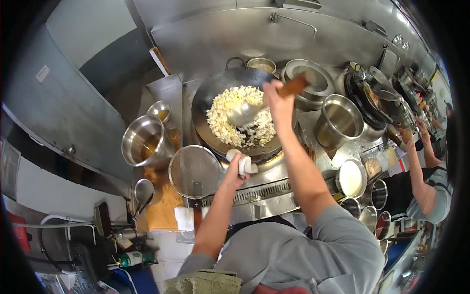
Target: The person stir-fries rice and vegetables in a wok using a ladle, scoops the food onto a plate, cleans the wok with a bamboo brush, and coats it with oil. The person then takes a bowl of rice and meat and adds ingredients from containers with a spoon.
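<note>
A large dark wok [200, 108] sits on the burner, holding a loose heap of pale yellow and white food pieces [220, 125] that look like scrambled egg. My right hand [280, 105] is closed around the wooden handle of a wok spatula [293, 84]. Its metal head is down among the food and blurred by motion, so its exact shape is unclear. At the wok's near rim, my left hand [238, 171] is closed on a folded white cloth [248, 168]. Whatever part of the wok lies under that cloth is hidden.
A round mesh strainer [195, 171] lies left of my left hand, near a steel pot [142, 142] and small bowl [159, 110]. Right of the wok stand a tall steel pot [339, 120] and a pot of white contents [351, 177]. Another person [426, 191] works at far right.
</note>
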Action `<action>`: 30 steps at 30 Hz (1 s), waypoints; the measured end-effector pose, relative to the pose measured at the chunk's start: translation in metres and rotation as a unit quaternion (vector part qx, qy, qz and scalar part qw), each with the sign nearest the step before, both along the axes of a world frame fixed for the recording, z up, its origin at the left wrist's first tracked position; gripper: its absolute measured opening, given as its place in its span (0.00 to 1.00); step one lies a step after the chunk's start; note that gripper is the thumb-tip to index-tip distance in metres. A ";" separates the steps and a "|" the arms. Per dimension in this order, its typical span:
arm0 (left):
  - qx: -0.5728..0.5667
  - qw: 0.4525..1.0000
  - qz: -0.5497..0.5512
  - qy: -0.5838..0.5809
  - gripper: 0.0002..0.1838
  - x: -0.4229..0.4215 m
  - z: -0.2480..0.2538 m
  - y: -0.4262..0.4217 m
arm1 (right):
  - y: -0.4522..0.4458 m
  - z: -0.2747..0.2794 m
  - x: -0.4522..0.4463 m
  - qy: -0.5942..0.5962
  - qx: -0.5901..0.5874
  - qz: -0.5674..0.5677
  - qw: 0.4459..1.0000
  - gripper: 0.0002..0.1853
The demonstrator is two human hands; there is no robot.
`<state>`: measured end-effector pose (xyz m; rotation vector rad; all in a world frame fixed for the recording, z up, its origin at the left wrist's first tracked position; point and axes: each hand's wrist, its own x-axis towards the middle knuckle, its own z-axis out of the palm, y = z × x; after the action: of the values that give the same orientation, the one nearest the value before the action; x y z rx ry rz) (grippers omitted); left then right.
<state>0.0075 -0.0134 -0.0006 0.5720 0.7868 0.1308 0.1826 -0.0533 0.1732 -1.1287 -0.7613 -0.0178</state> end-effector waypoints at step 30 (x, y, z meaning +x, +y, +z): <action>0.001 0.985 0.170 -0.020 0.13 -0.068 0.052 -0.109 | -0.031 0.120 0.030 0.140 0.054 0.081 0.985 0.16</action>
<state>-0.0602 -0.1224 0.0518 0.4304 0.8398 0.4563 0.2123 -0.0846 0.2928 -0.9390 -0.5909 0.2287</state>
